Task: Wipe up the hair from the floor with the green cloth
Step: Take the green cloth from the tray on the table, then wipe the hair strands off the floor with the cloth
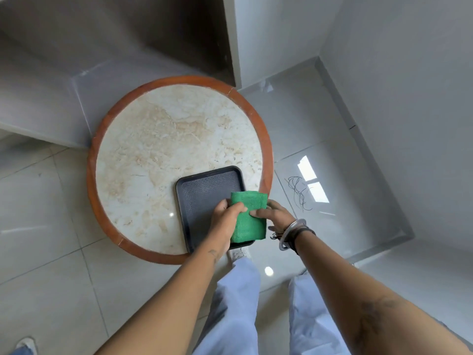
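A folded green cloth [249, 216] is held over the right side of a black tray [197, 190] on a round table. My left hand [226, 221] grips the cloth's left edge, thumb on top. My right hand [275, 213] pinches its right edge, with bracelets on the wrist. A tangle of dark hair strands [298, 192] lies on the glossy floor tiles to the right of the table, about a hand's width from the cloth.
The round marble-topped table [163, 139] with a brown wooden rim fills the middle. Grey walls and a corner close in behind and to the right. My legs in light trousers and a white shoe [239, 253] stand at the table's near edge. Another shoe [25, 345] shows bottom left.
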Demonstrator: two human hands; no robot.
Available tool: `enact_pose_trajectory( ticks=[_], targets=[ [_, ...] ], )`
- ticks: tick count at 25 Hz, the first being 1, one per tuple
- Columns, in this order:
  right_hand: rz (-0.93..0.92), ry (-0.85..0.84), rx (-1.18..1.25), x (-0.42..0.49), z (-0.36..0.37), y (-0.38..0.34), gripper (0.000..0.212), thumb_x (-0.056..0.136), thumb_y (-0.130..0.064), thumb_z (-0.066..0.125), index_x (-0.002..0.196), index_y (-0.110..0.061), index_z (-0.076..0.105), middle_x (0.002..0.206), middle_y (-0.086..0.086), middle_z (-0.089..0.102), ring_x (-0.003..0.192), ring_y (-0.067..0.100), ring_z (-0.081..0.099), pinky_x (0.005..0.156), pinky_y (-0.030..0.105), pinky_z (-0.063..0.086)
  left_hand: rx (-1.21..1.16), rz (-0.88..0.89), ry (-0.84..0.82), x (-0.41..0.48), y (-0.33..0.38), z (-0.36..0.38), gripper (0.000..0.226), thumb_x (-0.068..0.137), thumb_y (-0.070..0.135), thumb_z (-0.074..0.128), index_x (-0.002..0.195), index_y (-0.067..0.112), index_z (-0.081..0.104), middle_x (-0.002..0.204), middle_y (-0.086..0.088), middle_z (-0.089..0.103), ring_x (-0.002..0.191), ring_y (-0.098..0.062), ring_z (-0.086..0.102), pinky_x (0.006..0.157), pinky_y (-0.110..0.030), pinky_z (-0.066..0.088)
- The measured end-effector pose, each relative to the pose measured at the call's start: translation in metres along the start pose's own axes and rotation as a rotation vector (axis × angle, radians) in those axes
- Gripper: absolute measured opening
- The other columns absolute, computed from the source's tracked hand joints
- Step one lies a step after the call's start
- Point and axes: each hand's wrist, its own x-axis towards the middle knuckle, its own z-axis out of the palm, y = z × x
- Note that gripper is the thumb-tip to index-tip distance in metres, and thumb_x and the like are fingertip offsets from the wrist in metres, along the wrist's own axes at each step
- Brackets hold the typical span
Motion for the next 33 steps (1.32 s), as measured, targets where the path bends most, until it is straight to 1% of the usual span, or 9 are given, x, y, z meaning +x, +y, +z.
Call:
enact_pose_trajectory(
  ticks=[2, 4, 8, 12, 17, 21, 24, 28, 33],
  targets=[
    [0.003, -0.203, 0.1, -0.008, -0.039, 0.002, 0.053, 0.075, -0.028, 0.072, 0.125, -0.012, 0.06, 0.128, 0.01, 0.065, 0.116, 0.024, 0.062, 0.101, 0.044, 0.045, -0.114, -0.021, -0.103, -0.005, 0.0, 0.031, 0.025, 0.062, 0.018, 0.068, 0.087, 0.015, 0.067, 0.079, -0.009, 0.071, 0.071, -0.023, 0.067, 0.066, -0.04, 0.057],
    [0.002, -0.283, 0.217, -0.013, -0.082, 0.013, 0.05, 0.083, -0.021, 0.065, 0.13, -0.006, 0.056, 0.132, 0.018, 0.06, 0.123, 0.038, 0.055, 0.106, 0.051, 0.041, -0.083, -0.01, -0.138, -0.006, -0.009, 0.068, 0.029, 0.062, 0.017, 0.069, 0.09, 0.012, 0.068, 0.083, -0.009, 0.072, 0.075, -0.023, 0.068, 0.071, -0.04, 0.056],
    [-0.015, 0.071, 0.264, -0.002, -0.166, 0.042, 0.043, 0.075, -0.006, 0.075, 0.115, 0.004, 0.063, 0.121, 0.029, 0.063, 0.103, 0.039, 0.066, 0.096, 0.052, 0.051, 0.318, 0.107, -0.02, 0.017, -0.052, 0.147, 0.029, 0.065, 0.03, 0.074, 0.085, 0.014, 0.06, 0.088, -0.005, 0.068, 0.081, -0.024, 0.065, 0.072, -0.035, 0.053],
    [0.001, 0.589, -0.28, 0.058, -0.248, 0.062, 0.031, 0.073, -0.005, 0.076, 0.101, 0.0, 0.066, 0.083, 0.013, 0.071, 0.065, 0.022, 0.068, 0.055, 0.024, 0.055, 0.874, 0.211, 0.047, 0.088, -0.117, 0.197, 0.049, 0.081, 0.04, 0.066, 0.121, 0.016, 0.054, 0.125, -0.003, 0.053, 0.115, -0.025, 0.055, 0.097, -0.037, 0.045],
    [-0.076, 0.852, -1.219, 0.203, -0.331, 0.095, 0.022, 0.07, -0.017, 0.063, 0.087, -0.018, 0.05, 0.087, 0.014, 0.069, 0.082, 0.036, 0.065, 0.077, 0.037, 0.041, 1.542, 0.237, 0.051, 0.234, -0.192, 0.232, 0.102, 0.074, 0.051, 0.072, 0.15, 0.003, 0.023, 0.156, -0.018, 0.023, 0.147, -0.032, 0.017, 0.119, -0.046, 0.014],
    [-0.202, 0.613, -1.539, 0.32, -0.346, 0.169, 0.038, 0.07, -0.008, 0.058, 0.107, -0.013, 0.052, 0.117, 0.013, 0.065, 0.117, 0.029, 0.053, 0.106, 0.051, 0.026, 1.731, 0.229, -0.026, 0.343, -0.23, 0.261, 0.121, 0.074, 0.049, 0.077, 0.154, 0.0, 0.0, 0.163, -0.02, -0.002, 0.151, -0.033, -0.003, 0.122, -0.048, 0.002],
    [0.051, 0.295, -1.692, 0.353, -0.326, 0.272, 0.07, 0.078, -0.017, 0.055, 0.143, -0.012, 0.029, 0.161, 0.012, 0.017, 0.147, 0.029, 0.011, 0.115, 0.062, 0.003, 1.916, 0.169, -0.103, 0.386, -0.269, 0.274, 0.134, 0.069, 0.05, 0.083, 0.153, -0.003, -0.007, 0.162, -0.023, -0.009, 0.15, -0.036, -0.007, 0.122, -0.049, 0.0],
    [-0.02, 0.477, -1.581, 0.356, -0.3, 0.318, 0.097, 0.069, -0.032, 0.055, 0.151, -0.013, 0.006, 0.161, 0.014, 0.01, 0.145, 0.039, 0.013, 0.112, 0.067, 0.004, 2.041, 0.13, -0.13, 0.421, -0.289, 0.265, 0.145, 0.061, 0.046, 0.091, 0.153, -0.001, -0.01, 0.161, -0.022, -0.014, 0.15, -0.037, -0.008, 0.122, -0.051, 0.003],
    [-0.038, 0.395, -1.651, 0.374, -0.313, 0.31, 0.097, 0.074, -0.066, 0.038, 0.153, -0.024, 0.0, 0.163, 0.006, -0.011, 0.147, 0.033, -0.009, 0.111, 0.069, -0.006, 2.102, 0.205, -0.115, 0.442, -0.291, 0.255, 0.16, 0.049, 0.057, 0.091, 0.152, 0.003, -0.018, 0.16, -0.021, -0.022, 0.15, -0.035, -0.006, 0.12, -0.053, 0.008]
  ],
)
